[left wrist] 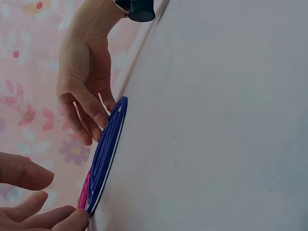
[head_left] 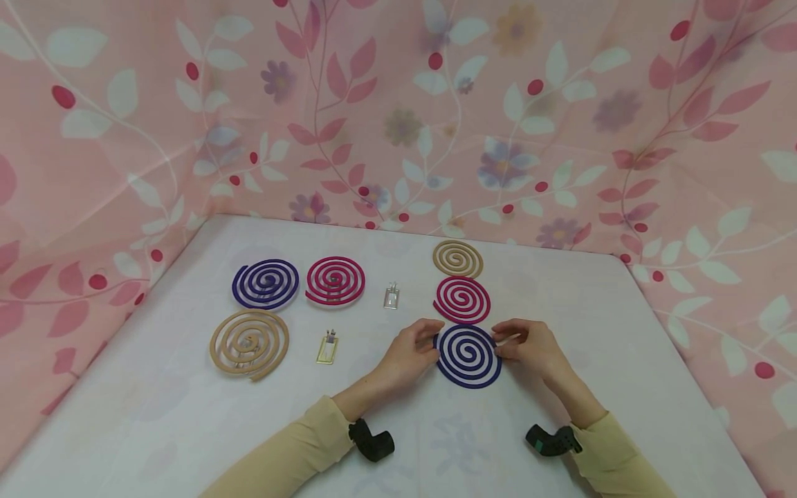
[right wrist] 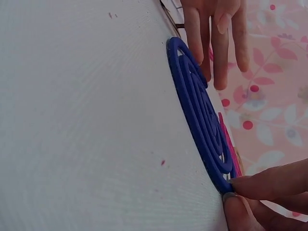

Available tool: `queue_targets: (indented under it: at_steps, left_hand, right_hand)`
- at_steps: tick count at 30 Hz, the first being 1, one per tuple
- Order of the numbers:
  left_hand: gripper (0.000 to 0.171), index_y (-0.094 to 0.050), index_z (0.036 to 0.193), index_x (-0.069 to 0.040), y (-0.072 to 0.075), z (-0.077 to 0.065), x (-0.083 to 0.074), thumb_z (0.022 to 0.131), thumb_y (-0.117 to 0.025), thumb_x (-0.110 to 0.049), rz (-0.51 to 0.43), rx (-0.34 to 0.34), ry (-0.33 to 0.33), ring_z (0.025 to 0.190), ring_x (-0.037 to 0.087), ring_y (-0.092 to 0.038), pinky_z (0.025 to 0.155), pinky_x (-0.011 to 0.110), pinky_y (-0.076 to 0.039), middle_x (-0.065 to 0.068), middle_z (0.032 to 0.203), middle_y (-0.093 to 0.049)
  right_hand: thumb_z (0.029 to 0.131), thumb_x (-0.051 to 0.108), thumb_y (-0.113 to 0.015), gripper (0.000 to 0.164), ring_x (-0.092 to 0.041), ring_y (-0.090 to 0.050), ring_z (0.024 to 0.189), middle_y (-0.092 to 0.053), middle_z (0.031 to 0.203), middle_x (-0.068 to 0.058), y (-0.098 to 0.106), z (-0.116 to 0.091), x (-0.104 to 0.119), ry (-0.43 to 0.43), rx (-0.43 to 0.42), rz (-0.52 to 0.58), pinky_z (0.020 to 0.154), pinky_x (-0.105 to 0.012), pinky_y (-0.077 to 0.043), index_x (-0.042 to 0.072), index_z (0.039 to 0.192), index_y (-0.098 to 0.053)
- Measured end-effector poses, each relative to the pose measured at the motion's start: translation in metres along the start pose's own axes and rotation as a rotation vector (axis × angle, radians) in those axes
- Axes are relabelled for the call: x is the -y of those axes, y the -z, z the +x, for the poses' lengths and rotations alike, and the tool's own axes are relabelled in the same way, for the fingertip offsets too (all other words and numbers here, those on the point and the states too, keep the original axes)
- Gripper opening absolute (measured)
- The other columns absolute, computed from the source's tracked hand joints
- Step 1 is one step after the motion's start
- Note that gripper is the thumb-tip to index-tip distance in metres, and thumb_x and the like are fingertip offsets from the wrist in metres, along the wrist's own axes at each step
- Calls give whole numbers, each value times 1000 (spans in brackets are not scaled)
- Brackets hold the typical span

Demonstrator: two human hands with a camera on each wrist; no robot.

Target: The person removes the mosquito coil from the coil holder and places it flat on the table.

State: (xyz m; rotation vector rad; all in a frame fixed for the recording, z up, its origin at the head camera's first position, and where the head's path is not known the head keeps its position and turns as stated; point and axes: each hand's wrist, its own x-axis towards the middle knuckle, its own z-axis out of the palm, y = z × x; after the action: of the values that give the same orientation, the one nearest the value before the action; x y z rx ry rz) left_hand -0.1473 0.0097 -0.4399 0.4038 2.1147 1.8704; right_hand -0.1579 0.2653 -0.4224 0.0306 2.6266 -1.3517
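A dark blue mosquito coil (head_left: 467,355) lies on the white table between the two hands. The right hand (head_left: 531,348) pinches its right rim; in the right wrist view a finger (right wrist: 269,182) and the thumb meet at the coil's edge. At the left rim, fingertips of the left hand (head_left: 411,349) touch the coil, and its other fingers are spread apart in the left wrist view. Just beyond lies a magenta coil (head_left: 462,300), its near edge close against the blue one. Behind that, a tan coil (head_left: 457,259) continues the row.
To the left, another blue coil (head_left: 266,284), a magenta coil (head_left: 335,281) and a tan coil (head_left: 250,344) lie over what look like metal stands. A silver metal stand (head_left: 391,296) and a gold-coloured one (head_left: 327,347) sit mid-table. Floral cloth (head_left: 398,111) hangs around the table.
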Motion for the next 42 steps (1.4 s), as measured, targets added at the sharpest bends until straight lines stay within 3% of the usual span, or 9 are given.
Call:
queue_targets:
  at_steps: [13, 30, 35, 38, 42]
  left_hand:
    - [46, -51, 138, 4, -2, 1, 1, 93, -56, 4, 17, -1, 14, 136, 34, -50, 112, 43, -42, 23, 143, -53]
    - [43, -51, 139, 0, 1, -1, -4, 96, -56, 1, 27, 22, 25, 140, 33, -45, 114, 44, -40, 19, 147, -52]
    - [40, -54, 138, -5, 21, -3, -22, 98, -58, -5, 49, 37, -15, 136, 31, -50, 109, 43, -46, 17, 144, -55]
    - [40, -54, 139, -8, 41, -3, -36, 99, -58, -7, 50, 31, -46, 134, 30, -53, 108, 43, -47, 15, 143, -56]
    - [40, -54, 139, -8, 72, -3, -51, 99, -59, -8, 41, -28, -62, 131, 29, -56, 108, 42, -47, 14, 141, -58]
  right_hand:
    - [83, -2, -74, 34, -18, -64, 80, -72, 103, -14, 0, 1, -3, 2, -20, -42, 67, -25, -50, 0, 116, -69]
    - [87, 4, -73, 32, -21, -66, 90, -72, 107, -14, 0, 2, -5, 15, -46, -42, 73, -24, -51, 1, 119, -69]
    - [92, 11, -70, 34, -26, -65, 103, -71, 116, -16, 4, -1, 5, 83, -112, -1, 80, -16, -52, 2, 125, -66]
    - [93, 12, -70, 35, -28, -64, 107, -70, 118, -16, 3, -3, 19, 132, -150, 36, 83, -10, -50, 2, 126, -66]
    - [95, 11, -68, 35, -26, -63, 109, -67, 122, -18, -6, -1, 43, 187, -172, 138, 87, -8, -49, 1, 128, -64]
